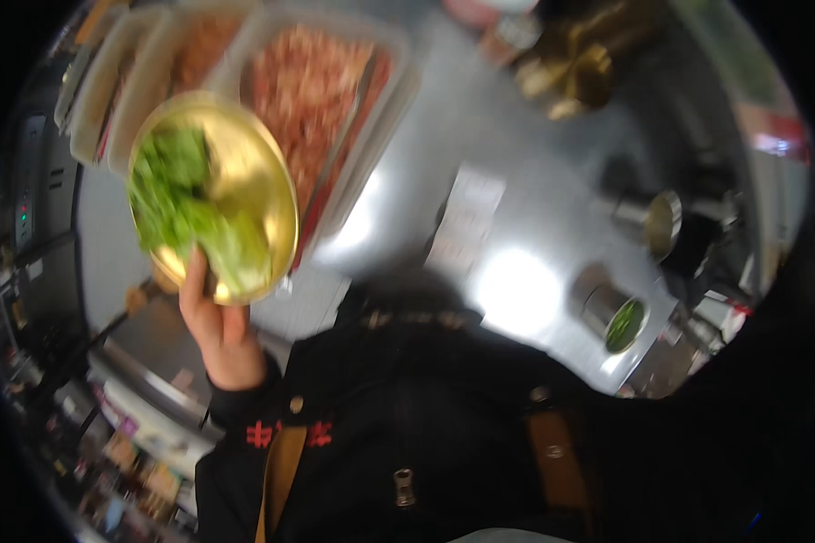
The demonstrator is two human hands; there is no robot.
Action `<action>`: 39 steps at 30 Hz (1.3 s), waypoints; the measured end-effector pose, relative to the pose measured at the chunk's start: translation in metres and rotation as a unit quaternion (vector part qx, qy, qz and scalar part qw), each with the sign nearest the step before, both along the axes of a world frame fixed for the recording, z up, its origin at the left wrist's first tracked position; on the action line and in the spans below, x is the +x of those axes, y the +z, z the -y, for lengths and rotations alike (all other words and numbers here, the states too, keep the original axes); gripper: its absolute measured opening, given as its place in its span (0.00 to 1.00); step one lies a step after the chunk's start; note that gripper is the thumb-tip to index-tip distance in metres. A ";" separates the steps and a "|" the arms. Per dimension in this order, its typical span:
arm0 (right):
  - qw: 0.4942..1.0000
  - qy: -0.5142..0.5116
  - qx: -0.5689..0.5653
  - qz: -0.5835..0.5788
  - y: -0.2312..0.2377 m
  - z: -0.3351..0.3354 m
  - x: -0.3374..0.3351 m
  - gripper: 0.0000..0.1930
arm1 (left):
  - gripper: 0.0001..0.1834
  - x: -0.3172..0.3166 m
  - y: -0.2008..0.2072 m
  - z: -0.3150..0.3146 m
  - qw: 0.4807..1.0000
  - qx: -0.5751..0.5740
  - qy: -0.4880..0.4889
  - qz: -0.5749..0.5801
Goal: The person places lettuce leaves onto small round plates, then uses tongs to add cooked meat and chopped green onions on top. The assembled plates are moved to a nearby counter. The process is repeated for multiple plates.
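My left hand (222,335) grips the near edge of a round, gold-coloured metal plate (258,172), its forefinger reaching over the rim. Green lettuce leaves (177,185) cover the left and near part of the plate, and the rest of its shiny surface is bare. The plate is held up in front of a plastic tub (406,86) of pinkish-red meat pieces (308,86), hiding part of it. A long utensil (360,104) lies along the tub's right side. My right hand does not show; the lower right is dark.
More plastic tubs (122,68) stand at the far left. On the steel counter (398,195) lies a strip of printed paper (466,217). Gold-coloured bowls (570,77) are at the far right. Nearer stand a metal pot (661,224) and a cup of chopped greens (625,324).
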State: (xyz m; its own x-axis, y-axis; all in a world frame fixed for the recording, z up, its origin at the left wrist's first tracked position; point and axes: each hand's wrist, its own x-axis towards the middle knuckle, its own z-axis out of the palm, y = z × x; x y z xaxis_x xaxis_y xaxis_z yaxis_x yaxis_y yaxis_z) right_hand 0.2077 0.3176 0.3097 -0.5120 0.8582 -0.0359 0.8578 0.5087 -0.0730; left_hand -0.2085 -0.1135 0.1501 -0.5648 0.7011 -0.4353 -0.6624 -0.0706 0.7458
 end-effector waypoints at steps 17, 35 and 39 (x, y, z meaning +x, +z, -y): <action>0.764 -0.197 -0.207 -0.578 0.154 0.050 0.070 0.10 | 0.26 0.014 0.010 -0.030 0.984 0.126 -0.122 0.026; 0.990 0.042 -0.079 0.107 0.100 0.016 -0.018 0.21 | 0.27 0.024 0.021 -0.037 0.982 0.105 -0.151 0.031; 0.992 0.021 -0.111 0.060 0.090 0.007 -0.019 0.18 | 0.26 0.024 0.019 -0.033 0.985 0.107 -0.133 0.019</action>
